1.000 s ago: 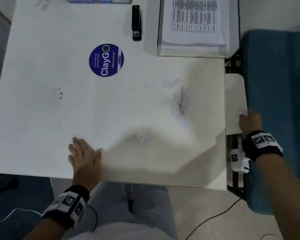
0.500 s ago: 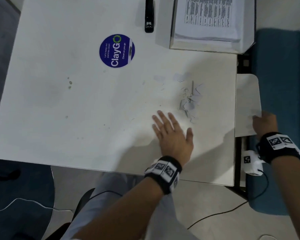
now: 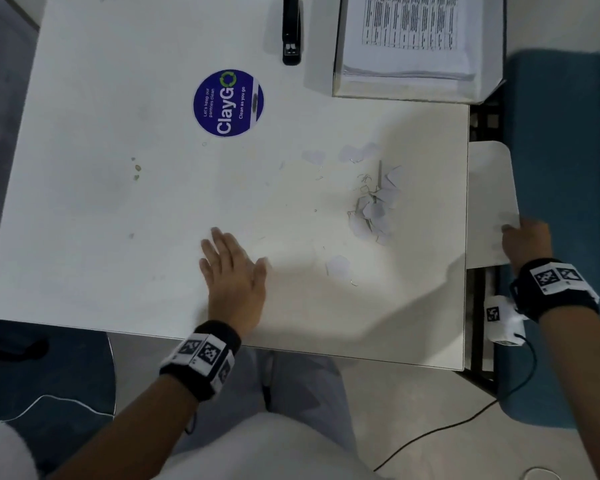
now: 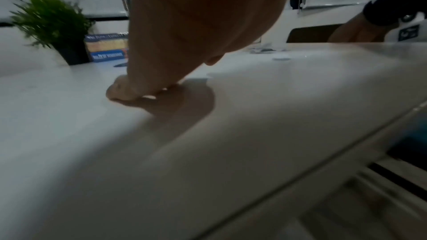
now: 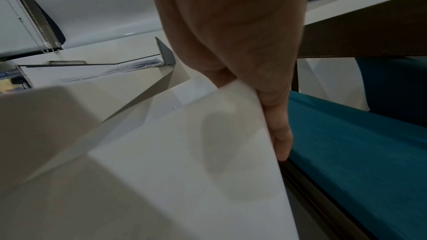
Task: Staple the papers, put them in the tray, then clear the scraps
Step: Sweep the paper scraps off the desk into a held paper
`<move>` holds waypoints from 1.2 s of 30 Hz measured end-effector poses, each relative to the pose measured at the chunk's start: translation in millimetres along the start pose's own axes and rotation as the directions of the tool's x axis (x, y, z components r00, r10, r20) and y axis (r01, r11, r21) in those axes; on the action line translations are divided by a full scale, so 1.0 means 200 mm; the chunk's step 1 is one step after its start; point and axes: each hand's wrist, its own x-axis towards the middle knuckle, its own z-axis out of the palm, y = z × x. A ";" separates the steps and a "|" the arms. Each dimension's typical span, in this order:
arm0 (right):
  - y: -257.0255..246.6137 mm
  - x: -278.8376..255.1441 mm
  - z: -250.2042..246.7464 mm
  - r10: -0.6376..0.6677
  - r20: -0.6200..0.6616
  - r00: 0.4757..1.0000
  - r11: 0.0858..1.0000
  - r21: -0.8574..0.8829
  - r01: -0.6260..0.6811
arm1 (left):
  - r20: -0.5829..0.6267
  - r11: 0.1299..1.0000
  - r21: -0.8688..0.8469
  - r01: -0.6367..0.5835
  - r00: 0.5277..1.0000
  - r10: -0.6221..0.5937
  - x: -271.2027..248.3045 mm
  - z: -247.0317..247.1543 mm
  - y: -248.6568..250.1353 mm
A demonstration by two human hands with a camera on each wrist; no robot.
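Observation:
A heap of small paper scraps (image 3: 376,206) and bent staples lies right of centre on the white table (image 3: 118,237), with a few loose bits nearer the front (image 3: 338,265). My left hand (image 3: 231,268) lies flat and open on the table, left of the scraps, fingertips touching the surface (image 4: 120,90). My right hand (image 3: 525,239) pinches a blank white sheet (image 3: 489,202) held level just off the table's right edge (image 5: 184,152). The tray (image 3: 340,77) with printed papers sits at the back right. A black stapler (image 3: 291,29) lies beside it.
A round blue ClayGo sticker (image 3: 228,102) marks the table behind my left hand. A teal seat (image 3: 565,168) stands right of the table. A potted plant (image 4: 50,25) and a box (image 4: 107,46) stand at the table's far end. A cable runs across the floor.
My left hand swept from the front left edge toward the scraps, then drew back left a little. The right hand kept holding the sheet at the table's edge.

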 end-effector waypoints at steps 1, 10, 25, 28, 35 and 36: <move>-0.01 -0.01 0.00 0.000 0.004 1.000 1.000 0.010 0.000 | 0.002 1.000 0.018 0.018 1.000 -0.018 0.00 0.03 0.03; -0.05 -0.01 -0.01 -0.019 0.025 1.000 0.999 -0.043 0.020 | 0.091 0.957 0.021 -0.289 0.954 0.286 -0.19 0.35 0.72; -0.01 0.06 0.00 0.006 0.032 0.999 0.994 0.105 -0.010 | -0.004 0.833 -0.216 -0.509 0.854 0.521 0.20 0.01 0.93; 0.00 0.06 -0.01 0.005 0.035 0.999 0.994 0.107 -0.009 | -0.160 0.618 -0.359 -0.699 0.698 0.698 0.16 -0.08 0.68; 0.00 0.05 -0.03 -0.017 0.018 1.000 0.999 0.033 0.016 | 0.456 -0.088 0.079 -0.993 -0.042 0.889 0.07 0.09 0.43; 0.00 0.05 -0.04 -0.014 0.015 1.000 1.000 0.012 0.014 | 0.519 -0.131 0.073 -0.989 -0.074 0.851 0.08 0.11 0.43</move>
